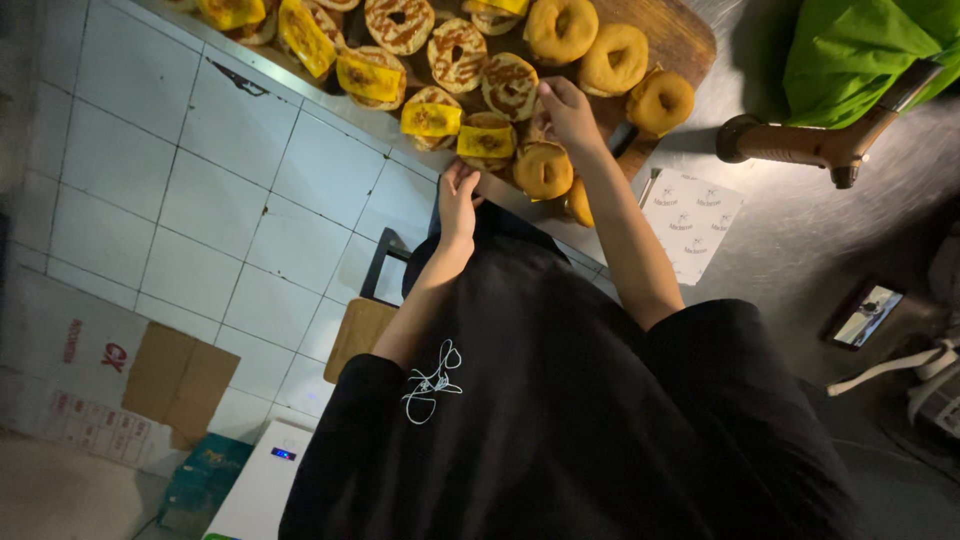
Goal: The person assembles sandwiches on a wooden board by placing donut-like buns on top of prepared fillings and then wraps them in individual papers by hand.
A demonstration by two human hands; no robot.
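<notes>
A wooden board [680, 40] carries several bagel halves; some have brown sauce, some have yellow cheese slices, and some are plain tops. My left hand [458, 200] reaches to the board's near edge, its fingertips against a cheese-topped bagel half [487, 140]. My right hand [568, 112] is further onto the board, with its fingers curled down onto a bagel half [538, 128] beside a plain bagel top [543, 170]. What lies under those fingers is hidden. My black shirt fills the lower part of the view.
On the steel counter [800, 230] lie a printed paper sheet [692, 222], a wooden-handled tool [800, 145], a green cloth [860, 50], a phone [865, 313] and a white cable [890, 368]. Below left are white tiles, a wooden stool [358, 335], cardboard [180, 380] and a white box [262, 485].
</notes>
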